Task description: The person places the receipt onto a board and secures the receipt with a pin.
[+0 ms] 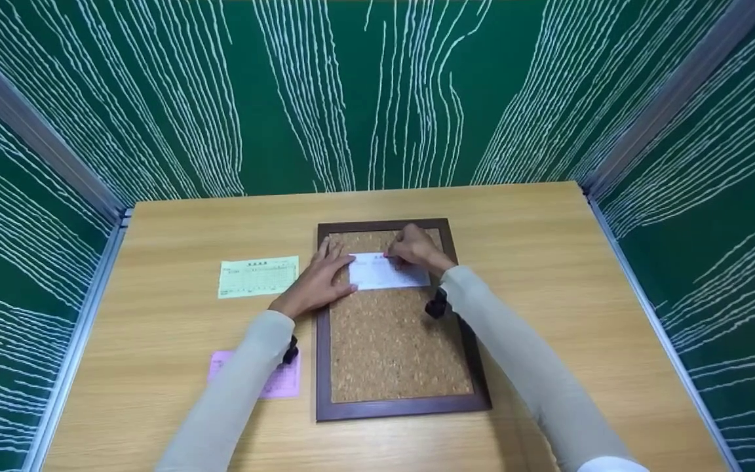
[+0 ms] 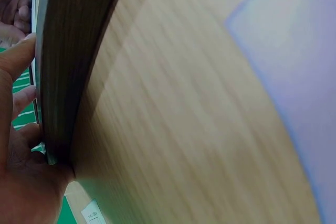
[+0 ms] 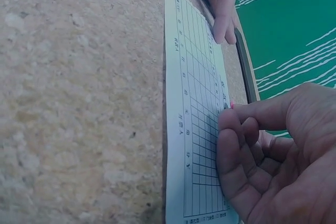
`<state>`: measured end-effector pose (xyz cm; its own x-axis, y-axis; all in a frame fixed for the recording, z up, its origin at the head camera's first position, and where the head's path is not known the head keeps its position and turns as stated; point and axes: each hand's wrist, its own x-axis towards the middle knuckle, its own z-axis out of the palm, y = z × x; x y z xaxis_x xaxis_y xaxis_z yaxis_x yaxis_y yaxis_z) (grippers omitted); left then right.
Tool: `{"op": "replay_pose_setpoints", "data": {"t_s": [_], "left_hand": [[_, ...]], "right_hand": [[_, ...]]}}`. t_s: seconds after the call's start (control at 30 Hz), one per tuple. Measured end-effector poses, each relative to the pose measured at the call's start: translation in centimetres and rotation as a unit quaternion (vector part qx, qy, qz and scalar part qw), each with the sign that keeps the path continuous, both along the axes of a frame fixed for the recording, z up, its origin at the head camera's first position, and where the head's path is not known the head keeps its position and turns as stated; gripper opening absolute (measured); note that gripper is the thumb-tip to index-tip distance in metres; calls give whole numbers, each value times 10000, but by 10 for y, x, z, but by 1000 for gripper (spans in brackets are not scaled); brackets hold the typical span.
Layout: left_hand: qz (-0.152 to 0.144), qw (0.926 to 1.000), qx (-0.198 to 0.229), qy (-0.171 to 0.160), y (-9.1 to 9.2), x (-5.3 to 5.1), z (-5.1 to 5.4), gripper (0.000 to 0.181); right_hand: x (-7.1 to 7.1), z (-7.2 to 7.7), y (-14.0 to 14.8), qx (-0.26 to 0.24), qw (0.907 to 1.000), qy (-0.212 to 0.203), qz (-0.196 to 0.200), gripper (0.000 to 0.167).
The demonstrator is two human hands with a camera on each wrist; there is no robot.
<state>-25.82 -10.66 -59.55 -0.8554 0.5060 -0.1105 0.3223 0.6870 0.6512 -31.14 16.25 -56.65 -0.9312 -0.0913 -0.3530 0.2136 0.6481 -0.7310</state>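
Note:
A white printed slip lies across the upper part of a cork board with a dark brown frame. The left hand rests over the board's left edge, thumb and a finger touching the slip's left end. In the right wrist view the right hand pinches a small red pin between thumb and index finger at the slip's upper edge, other fingers curled against the paper. The pin's tip is hidden. The left wrist view shows the left hand against the dark frame.
On the wooden table, left of the board, lie a green printed slip and, below it, a purple slip partly covered by the left forearm. Green panels with white wavy lines stand behind and at both sides.

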Motion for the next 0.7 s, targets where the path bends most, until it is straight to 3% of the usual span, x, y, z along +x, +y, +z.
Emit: {"op": "replay_pose_setpoints", "data": {"t_s": [0.7], "left_hand": [[19, 10000, 56, 34, 0, 2, 2, 74]], "right_hand": [[3, 2, 0, -206, 9997, 101, 118, 27]]}}
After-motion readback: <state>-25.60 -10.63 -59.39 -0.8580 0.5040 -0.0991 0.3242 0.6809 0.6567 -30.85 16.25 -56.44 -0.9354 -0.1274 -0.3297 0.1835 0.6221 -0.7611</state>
